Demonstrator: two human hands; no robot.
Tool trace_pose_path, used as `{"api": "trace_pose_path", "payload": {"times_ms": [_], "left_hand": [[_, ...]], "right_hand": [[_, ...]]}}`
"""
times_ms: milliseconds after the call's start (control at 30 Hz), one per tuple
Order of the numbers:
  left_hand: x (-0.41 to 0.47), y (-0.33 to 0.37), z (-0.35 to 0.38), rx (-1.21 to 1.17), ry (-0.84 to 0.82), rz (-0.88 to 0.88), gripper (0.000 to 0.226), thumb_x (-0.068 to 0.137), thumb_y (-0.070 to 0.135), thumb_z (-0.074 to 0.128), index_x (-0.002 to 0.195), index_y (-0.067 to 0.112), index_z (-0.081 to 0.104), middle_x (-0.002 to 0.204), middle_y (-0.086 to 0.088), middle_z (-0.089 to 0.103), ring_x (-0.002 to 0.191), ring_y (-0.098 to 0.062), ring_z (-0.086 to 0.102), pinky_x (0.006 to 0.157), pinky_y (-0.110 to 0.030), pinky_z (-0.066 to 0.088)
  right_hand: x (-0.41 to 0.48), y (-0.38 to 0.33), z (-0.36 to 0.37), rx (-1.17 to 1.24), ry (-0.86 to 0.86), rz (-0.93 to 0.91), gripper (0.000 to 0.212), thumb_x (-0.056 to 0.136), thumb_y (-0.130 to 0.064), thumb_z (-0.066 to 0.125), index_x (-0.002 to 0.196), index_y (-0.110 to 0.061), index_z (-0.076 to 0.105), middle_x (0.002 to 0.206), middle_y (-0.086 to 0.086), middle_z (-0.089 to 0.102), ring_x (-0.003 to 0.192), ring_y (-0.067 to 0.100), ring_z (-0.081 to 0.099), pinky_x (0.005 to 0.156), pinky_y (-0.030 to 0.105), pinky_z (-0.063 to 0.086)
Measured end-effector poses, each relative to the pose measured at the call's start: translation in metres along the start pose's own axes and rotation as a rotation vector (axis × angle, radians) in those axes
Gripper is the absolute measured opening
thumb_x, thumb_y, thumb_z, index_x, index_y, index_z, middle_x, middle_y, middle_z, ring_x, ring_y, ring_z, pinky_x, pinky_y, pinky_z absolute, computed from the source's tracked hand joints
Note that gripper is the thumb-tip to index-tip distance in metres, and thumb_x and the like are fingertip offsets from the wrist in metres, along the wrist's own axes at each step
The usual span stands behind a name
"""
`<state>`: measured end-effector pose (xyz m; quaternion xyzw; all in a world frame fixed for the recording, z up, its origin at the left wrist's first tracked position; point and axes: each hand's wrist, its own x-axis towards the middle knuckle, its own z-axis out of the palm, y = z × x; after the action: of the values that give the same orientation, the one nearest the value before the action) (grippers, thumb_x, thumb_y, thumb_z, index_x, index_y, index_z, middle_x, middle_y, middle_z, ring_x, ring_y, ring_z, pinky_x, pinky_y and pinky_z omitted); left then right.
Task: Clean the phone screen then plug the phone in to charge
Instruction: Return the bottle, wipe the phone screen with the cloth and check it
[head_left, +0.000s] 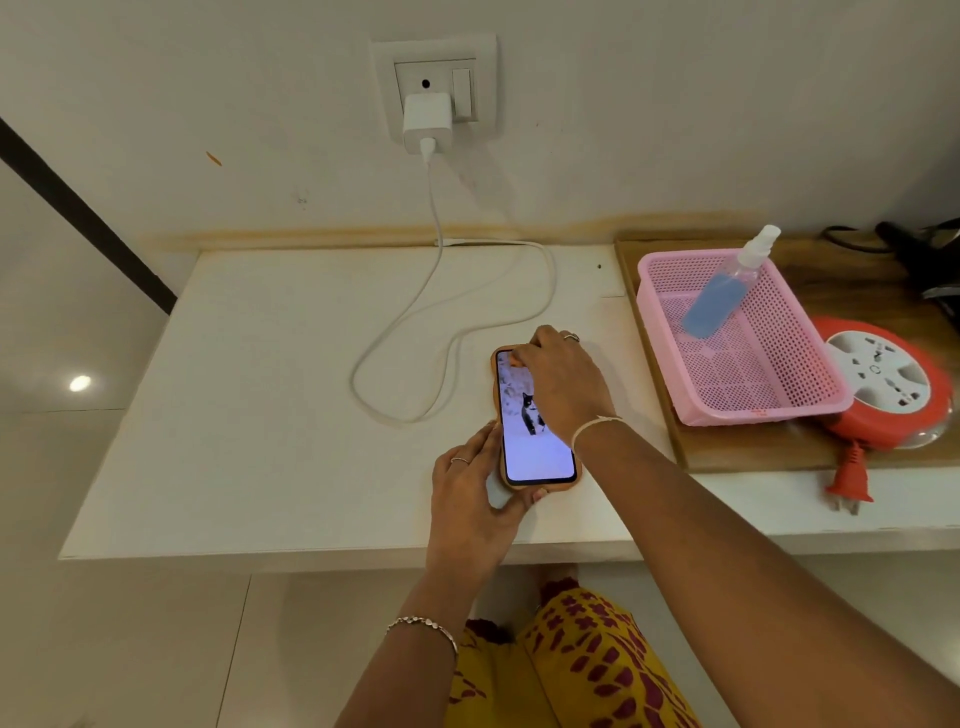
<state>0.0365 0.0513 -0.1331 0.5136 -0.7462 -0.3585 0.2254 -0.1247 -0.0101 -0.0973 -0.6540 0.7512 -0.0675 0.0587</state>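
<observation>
- Head view: slim rectangular phone (537, 452) in a rounded tan case, flat on the matte white bench (260, 389), glossy screen lit and facing up.
- Left hand (478, 488) gripping the phone's near left corner, fingers (480, 447) laid together along the left edge, thumb curled under the near end.
- Right hand (561, 384) arched over the phone's far end, its fingers bent down and pressed together, thumb at the far left corner; fingertips hidden.
- Smooth white cable (441, 312) looping on the bench left of the right-hand fingers, one end running under them; whether pinched there, cannot tell.
- Beyond those fingers, on the wall, a boxy white charger (427, 120) seated in a square socket plate (436, 57).
- Right of the fingers, well apart, a pink perforated plastic basket (737, 338) on a wooden board (753, 452).
- In the basket, a clear spray bottle (727, 291) of blue liquid leaning on the far rim.
- Just beside the basket, a round orange extension reel (888, 379), white-faced.
</observation>
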Motion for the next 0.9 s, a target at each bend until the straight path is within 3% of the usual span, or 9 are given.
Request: {"api": "trace_pose_path", "payload": {"times_ms": [200, 267, 400, 600, 800, 900], "left_hand": [[0.0, 0.002, -0.001, 0.005, -0.006, 0.004, 0.076, 0.073, 0.05, 0.072, 0.14, 0.033, 0.04, 0.141, 0.013, 0.047, 0.126, -0.013, 0.037, 0.097, -0.015, 0.023], [0.001, 0.002, -0.001, 0.001, -0.012, 0.008, 0.075, 0.073, 0.05, 0.072, 0.139, 0.032, 0.041, 0.14, 0.013, 0.048, 0.126, -0.014, 0.039, 0.098, -0.014, 0.022], [0.002, 0.002, -0.002, -0.005, -0.02, -0.003, 0.077, 0.073, 0.047, 0.074, 0.14, 0.031, 0.041, 0.141, 0.013, 0.047, 0.127, -0.013, 0.04, 0.093, 0.0, 0.013], [0.001, 0.003, -0.003, -0.016, -0.011, 0.005, 0.074, 0.073, 0.038, 0.077, 0.138, 0.029, 0.043, 0.142, 0.009, 0.047, 0.128, -0.016, 0.04, 0.098, -0.012, 0.02], [0.001, 0.002, -0.001, -0.015, 0.003, 0.013, 0.074, 0.072, 0.041, 0.077, 0.138, 0.03, 0.044, 0.141, 0.01, 0.048, 0.127, -0.015, 0.039, 0.094, -0.006, 0.016], [0.001, 0.002, 0.0, 0.014, -0.003, -0.019, 0.077, 0.073, 0.044, 0.074, 0.14, 0.029, 0.04, 0.142, 0.009, 0.047, 0.129, -0.016, 0.036, 0.1, -0.016, 0.022]], "right_hand": [[-0.015, -0.004, -0.001, 0.077, -0.077, -0.101, 0.042, 0.085, 0.0, 0.055, 0.122, -0.018, 0.058, 0.123, 0.006, 0.051, 0.111, 0.025, 0.046, 0.09, 0.032, 0.043], [-0.033, -0.007, 0.004, 0.117, -0.058, -0.102, 0.042, 0.083, 0.001, 0.053, 0.12, -0.018, 0.06, 0.122, 0.007, 0.052, 0.108, 0.027, 0.047, 0.087, 0.034, 0.044], [-0.067, -0.013, 0.013, 0.129, -0.007, -0.103, 0.049, 0.068, -0.002, 0.074, 0.114, -0.016, 0.062, 0.113, 0.006, 0.058, 0.098, 0.028, 0.053, 0.081, 0.032, 0.046], [-0.094, -0.013, 0.013, 0.147, 0.104, -0.17, 0.044, 0.068, 0.008, 0.068, 0.108, -0.012, 0.067, 0.103, 0.009, 0.064, 0.091, 0.03, 0.059, 0.075, 0.037, 0.052], [-0.111, -0.011, 0.007, 0.089, 0.165, -0.243, 0.043, 0.062, 0.011, 0.075, 0.1, -0.009, 0.07, 0.095, 0.01, 0.067, 0.085, 0.031, 0.065, 0.063, 0.037, 0.059], [-0.112, -0.011, 0.006, 0.083, 0.12, -0.249, 0.041, 0.071, 0.004, 0.074, 0.109, -0.012, 0.068, 0.108, 0.009, 0.066, 0.095, 0.028, 0.063, 0.078, 0.036, 0.057]]}}
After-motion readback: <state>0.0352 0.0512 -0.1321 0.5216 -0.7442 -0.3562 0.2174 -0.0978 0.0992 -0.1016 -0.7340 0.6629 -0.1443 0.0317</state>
